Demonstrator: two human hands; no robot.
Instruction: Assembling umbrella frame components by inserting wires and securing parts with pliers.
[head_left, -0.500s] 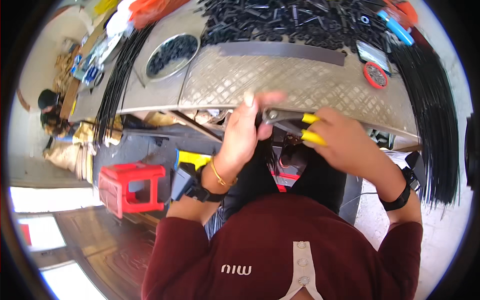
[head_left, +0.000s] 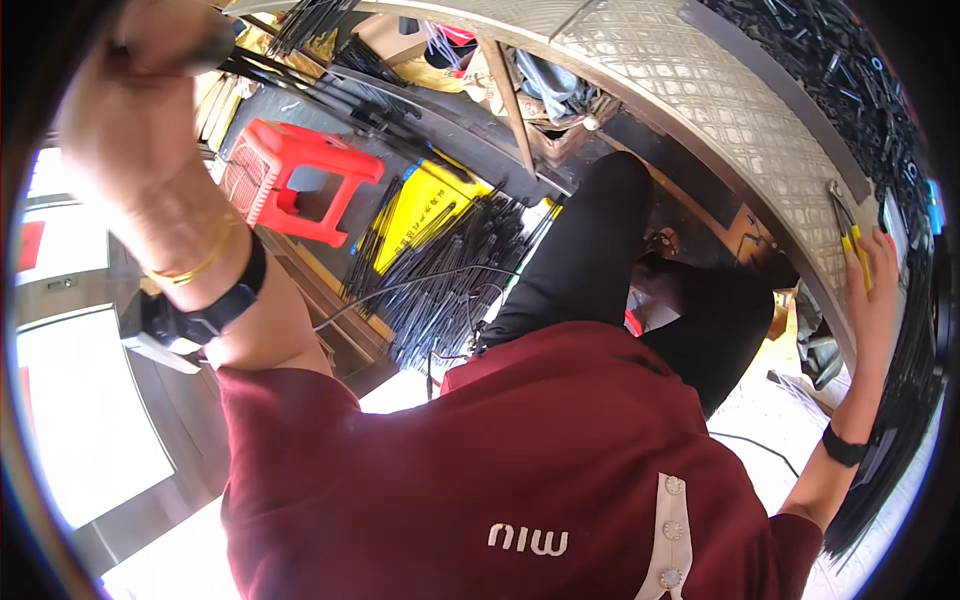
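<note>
Yellow pliers (head_left: 851, 237) under right hand (head_left: 874, 290) fingers, on bench.

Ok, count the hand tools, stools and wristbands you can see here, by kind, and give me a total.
Yellow-handled pliers: 1
Red plastic stool: 1
Black wristbands, one on the left wrist, one on the right wrist: 2
Gold bangle: 1
Total: 5

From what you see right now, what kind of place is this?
Probably a small workshop. A metal worktable carries heaps of small black parts, bundles of black cable ties lie below, and the right hand holds yellow-handled pliers.
</note>
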